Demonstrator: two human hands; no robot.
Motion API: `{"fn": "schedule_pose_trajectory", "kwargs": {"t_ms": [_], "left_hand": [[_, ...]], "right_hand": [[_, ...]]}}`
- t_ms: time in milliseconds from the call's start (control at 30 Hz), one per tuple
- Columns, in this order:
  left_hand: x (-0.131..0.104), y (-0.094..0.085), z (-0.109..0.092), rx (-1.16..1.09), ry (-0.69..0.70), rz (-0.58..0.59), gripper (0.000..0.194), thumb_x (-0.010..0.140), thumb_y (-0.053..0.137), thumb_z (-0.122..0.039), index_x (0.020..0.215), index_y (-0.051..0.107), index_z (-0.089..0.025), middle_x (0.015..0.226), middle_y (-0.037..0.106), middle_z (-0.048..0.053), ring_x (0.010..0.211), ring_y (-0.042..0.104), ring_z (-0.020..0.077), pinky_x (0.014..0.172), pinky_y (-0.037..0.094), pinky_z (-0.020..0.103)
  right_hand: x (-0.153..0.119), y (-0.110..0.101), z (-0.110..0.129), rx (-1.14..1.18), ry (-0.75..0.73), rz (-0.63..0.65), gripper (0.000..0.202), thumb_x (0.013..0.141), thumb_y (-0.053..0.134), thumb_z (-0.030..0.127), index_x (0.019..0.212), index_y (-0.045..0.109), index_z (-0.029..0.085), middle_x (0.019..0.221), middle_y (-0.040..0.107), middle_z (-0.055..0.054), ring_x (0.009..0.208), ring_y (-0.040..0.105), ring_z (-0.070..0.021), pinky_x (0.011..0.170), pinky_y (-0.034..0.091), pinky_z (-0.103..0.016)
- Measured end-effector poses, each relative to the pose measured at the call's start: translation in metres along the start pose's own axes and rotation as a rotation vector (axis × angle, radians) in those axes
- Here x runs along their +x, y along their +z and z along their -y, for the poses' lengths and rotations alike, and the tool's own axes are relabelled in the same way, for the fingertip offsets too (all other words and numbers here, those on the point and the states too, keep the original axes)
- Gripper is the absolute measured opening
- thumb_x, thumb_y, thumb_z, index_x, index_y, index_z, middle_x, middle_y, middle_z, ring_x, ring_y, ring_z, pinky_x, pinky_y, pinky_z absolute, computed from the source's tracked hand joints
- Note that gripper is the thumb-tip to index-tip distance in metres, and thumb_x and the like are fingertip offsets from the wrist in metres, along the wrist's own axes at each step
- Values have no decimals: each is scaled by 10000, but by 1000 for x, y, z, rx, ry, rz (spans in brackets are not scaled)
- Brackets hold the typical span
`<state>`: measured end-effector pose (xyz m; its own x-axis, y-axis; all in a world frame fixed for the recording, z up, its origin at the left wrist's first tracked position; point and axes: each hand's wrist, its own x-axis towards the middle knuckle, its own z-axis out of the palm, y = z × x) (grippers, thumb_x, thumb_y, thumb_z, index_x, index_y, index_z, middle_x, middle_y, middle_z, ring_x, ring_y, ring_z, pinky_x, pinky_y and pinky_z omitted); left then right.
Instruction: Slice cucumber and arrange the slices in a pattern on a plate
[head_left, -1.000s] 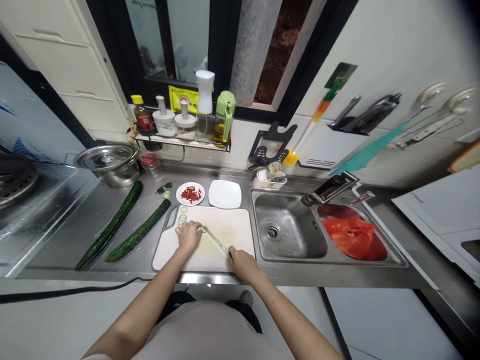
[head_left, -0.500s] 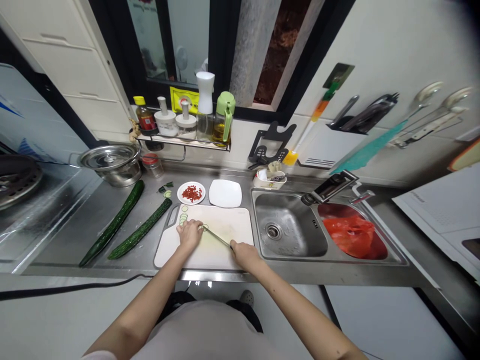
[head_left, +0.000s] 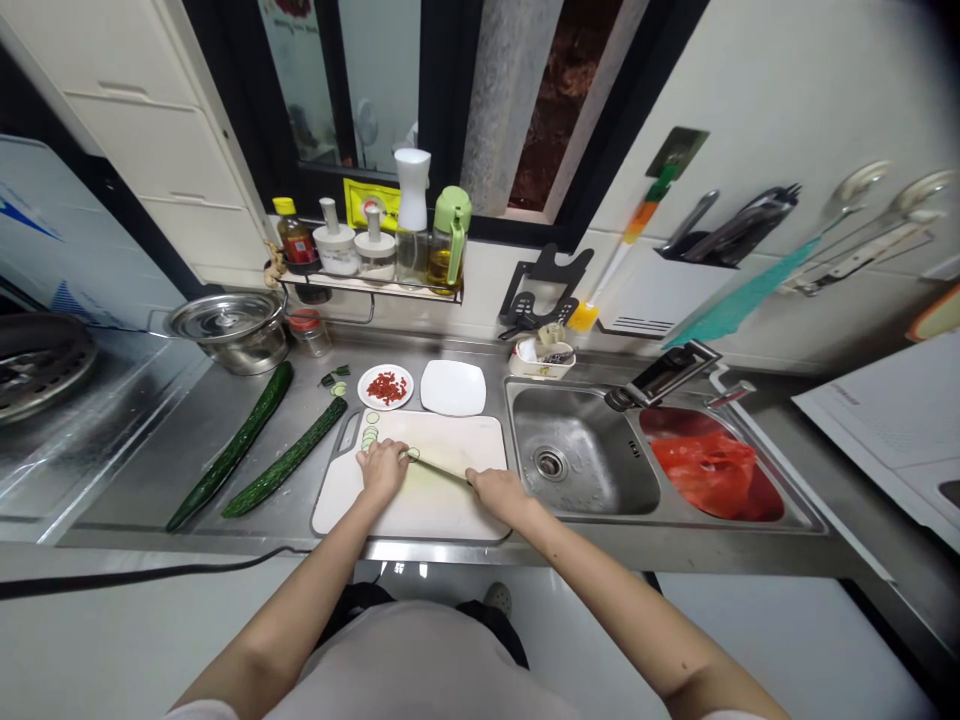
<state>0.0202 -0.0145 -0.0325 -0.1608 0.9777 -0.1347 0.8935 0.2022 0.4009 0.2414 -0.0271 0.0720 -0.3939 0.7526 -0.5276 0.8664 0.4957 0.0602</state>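
The fingers of my left hand are bent down on the white cutting board, their tips at a thin cucumber slice. What lies under the palm is hidden. My right hand grips the handle of a knife, whose blade points left, its tip beside that slice. Several overlapping cucumber slices lie above my left hand near the board's left edge, with a single slice just beyond them.
Two whole cucumbers lie left of the board. Behind it stand a plate of chopped red pieces and a bare white plate. On the right is the sink, beside a red bag in a red basin. A metal pot stands back left.
The knife handle and my right hand have shifted slightly right, and the blade lies a little flatter. My left hand keeps its place on the board. The whole view has moved slightly.
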Motion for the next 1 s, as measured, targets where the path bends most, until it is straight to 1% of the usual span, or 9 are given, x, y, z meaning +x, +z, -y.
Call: {"fn": "schedule_pose_trajectory", "kwargs": {"t_ms": [133,233,333,433,500,600,700,833,1000], "left_hand": [[-1,-1,-1,2,-6,15,269,866,500,-314,1054,692,-295,1130,646,76,1116,463,292,872,280,441],[-1,-2,-1,-2,-10,16,266,865,503,-311,1052,691,-295,1133,649,75,1115,464,290,877,276,443],[-2,-2,-2,-8,-6,0,266,866,499,-316,1048,692,-292,1125,654,75,1107,470,289,881,274,443],[-3,-4,-3,-7,-9,5,275,869,491,-326,1053,692,-287,1128,656,79,1100,471,292,877,274,444],[-3,-5,-4,-3,-14,16,282,867,489,-321,1061,690,-282,1139,654,85,1100,468,296,878,271,446],[-2,-7,-5,1,-18,28,291,856,489,-307,1066,687,-275,1145,653,91,1101,464,300,880,267,448],[1,-8,-6,-4,-30,46,285,838,497,-304,1048,688,-274,1116,661,86,1093,471,299,880,271,449],[6,-9,-9,-5,-38,53,258,820,513,-313,996,694,-264,1074,665,88,1094,479,304,885,278,448],[9,-7,-12,-15,-35,26,194,813,510,-254,893,687,-248,1039,674,69,1069,502,287,873,280,436]], "right_hand": [[2,1,-5,-21,-9,-9,348,915,344,99,1185,542,193,1013,696,-162,972,668,-259,752,479,-337],[3,6,-8,-9,10,-29,327,928,349,120,1182,539,203,1007,696,-159,968,666,-246,755,467,-324],[0,16,-11,36,41,-66,286,957,354,209,1176,538,204,1011,694,-157,972,657,-254,764,443,-322],[-7,30,-11,136,83,-99,281,970,366,344,1148,539,213,1013,693,-137,970,645,-254,756,406,-306],[-12,41,-10,235,134,-101,283,969,364,392,1124,537,231,1003,693,-104,952,639,-231,725,375,-277],[-18,57,-8,367,201,-109,291,966,350,421,1101,534,241,988,687,-67,907,628,-198,667,323,-249],[-20,65,-5,451,247,-129,296,968,328,415,1082,535,237,966,680,-49,882,616,-178,629,283,-243],[-16,64,-3,474,281,-131,303,965,321,414,1074,536,231,952,676,-47,868,610,-177,608,264,-246],[-11,57,-3,461,320,-102,312,966,325,415,1094,539,227,990,675,-62,896,613,-182,613,275,-247]]}}
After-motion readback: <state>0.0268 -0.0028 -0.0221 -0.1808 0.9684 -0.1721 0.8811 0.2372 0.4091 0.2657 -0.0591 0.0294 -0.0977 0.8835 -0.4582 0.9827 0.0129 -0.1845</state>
